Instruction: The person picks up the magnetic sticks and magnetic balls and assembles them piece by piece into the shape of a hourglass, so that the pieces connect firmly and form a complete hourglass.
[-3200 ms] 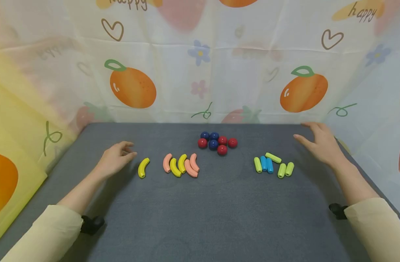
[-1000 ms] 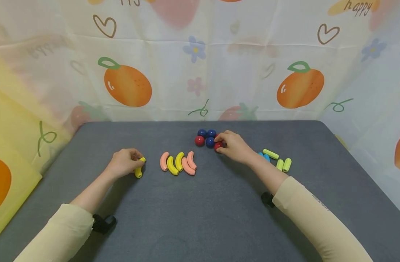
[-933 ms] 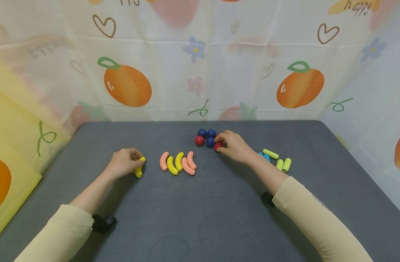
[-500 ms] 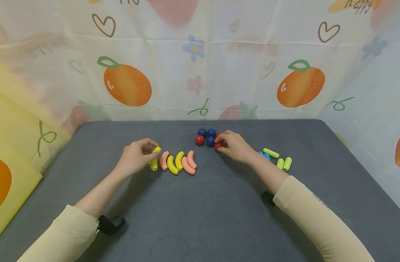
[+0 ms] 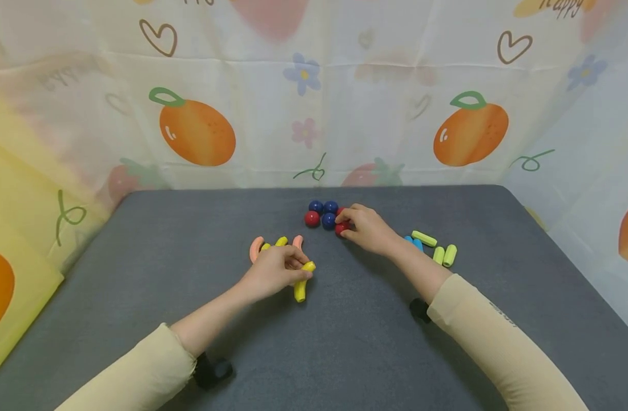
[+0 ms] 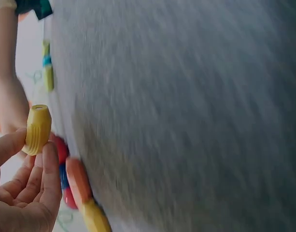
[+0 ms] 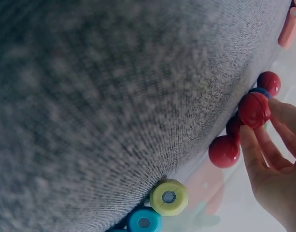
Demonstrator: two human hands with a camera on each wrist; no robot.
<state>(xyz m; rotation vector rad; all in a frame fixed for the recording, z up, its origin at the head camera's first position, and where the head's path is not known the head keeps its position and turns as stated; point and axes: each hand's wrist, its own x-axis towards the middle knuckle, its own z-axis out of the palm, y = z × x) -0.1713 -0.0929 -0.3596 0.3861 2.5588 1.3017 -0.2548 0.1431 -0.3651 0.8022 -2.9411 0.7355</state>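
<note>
A white fruit-print cloth (image 5: 355, 123) hangs behind the straight back edge of a dark grey surface (image 5: 355, 342). Well in from both sides, the left hand (image 5: 275, 271) has its grip pinching a yellow banana-shaped piece (image 5: 300, 290), in front of pink and yellow curved pieces (image 5: 255, 250). Nearer that edge, well left of lime-green tubes (image 5: 424, 238), the right hand (image 5: 367, 229) pinches a glossy red ball (image 5: 341, 229).
</note>
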